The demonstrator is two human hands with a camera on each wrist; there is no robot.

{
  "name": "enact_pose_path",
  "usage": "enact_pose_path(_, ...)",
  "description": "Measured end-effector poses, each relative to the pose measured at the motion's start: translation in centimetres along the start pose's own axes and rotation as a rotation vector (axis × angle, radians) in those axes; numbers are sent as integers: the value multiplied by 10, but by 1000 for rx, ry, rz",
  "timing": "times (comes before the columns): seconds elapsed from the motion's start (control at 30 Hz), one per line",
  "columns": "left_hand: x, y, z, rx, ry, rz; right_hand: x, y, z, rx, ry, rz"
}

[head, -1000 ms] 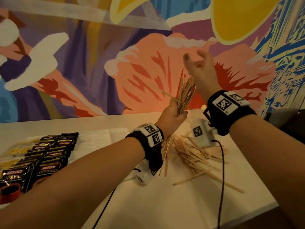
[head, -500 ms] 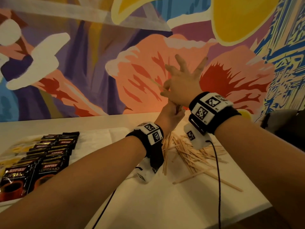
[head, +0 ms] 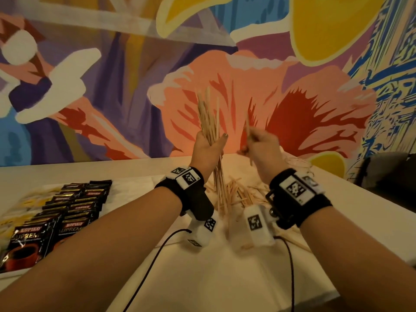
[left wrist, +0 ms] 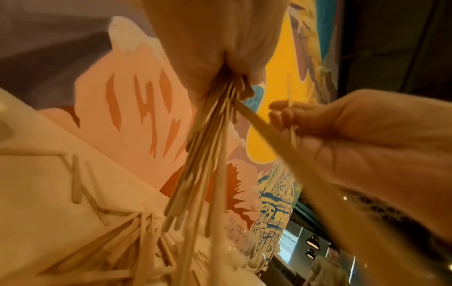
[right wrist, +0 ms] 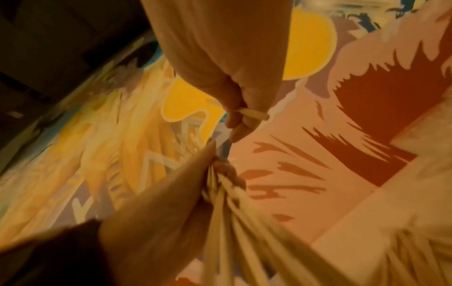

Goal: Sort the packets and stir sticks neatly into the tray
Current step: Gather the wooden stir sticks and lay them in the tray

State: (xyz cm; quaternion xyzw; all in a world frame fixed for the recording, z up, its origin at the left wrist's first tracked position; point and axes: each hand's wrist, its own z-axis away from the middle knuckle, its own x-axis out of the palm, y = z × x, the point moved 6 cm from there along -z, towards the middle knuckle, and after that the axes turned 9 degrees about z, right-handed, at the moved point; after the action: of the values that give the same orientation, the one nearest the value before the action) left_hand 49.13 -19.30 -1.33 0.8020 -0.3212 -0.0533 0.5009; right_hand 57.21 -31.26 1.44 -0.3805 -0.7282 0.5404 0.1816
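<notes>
Aloft: left hand (head: 208,147) grips upright stick bundle (head: 208,113); right hand (head: 261,143) just beside, pinching one stick (head: 247,122). Loose sticks (head: 238,192) below (mid-table), packets (head: 67,203) far left.

Packets (head: 60,206) in rows at left on the worktop (head: 202,278), loose stir sticks (head: 245,192) at right, mural wall (head: 112,97) behind, held bundle (head: 209,118) above the loose sticks

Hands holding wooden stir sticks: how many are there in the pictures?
2. The left hand grips an upright bundle of thin wooden stir sticks; the right hand pinches a separate stick beside it.
</notes>
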Motion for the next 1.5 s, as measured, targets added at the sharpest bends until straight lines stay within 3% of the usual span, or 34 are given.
enact_pose_path(0.2, 2, 5, 5, 0, -25, -25, 19, 24, 7, 119, -13, -26)
enact_pose_path(0.5, 0, 12, 6, 14, -17, -39, 24, 30, 5, 9, -108, 108)
enact_pose_path(0.57, -4, 14, 3, 4, 10, -44, 24, 39, 8, 39, -192, 166)
enact_pose_path(0.67, -8, 21, -4, -9, 32, -26, 30, 63, 18, 164, -437, 261)
enact_pose_path(0.77, -6, 33, -10, -14, 36, 21, 30, 79, 21, 266, -519, 210)
enact_pose_path(0.93, 1, 41, -13, -4, 12, 70, 44, 74, 24, 190, -623, 369)
enact_pose_path(1.2, 3, 56, -13, 29, 67, 163, 45, 60, 15, 330, -401, -209)
enact_pose_path(1.33, 5, 50, -9, 36, 40, 115, 49, 52, 25, 470, -383, -503)
enact_pose_path(1.5, 4, 38, -7, -7, 44, 112, 46, 60, 31, 661, -260, -865)
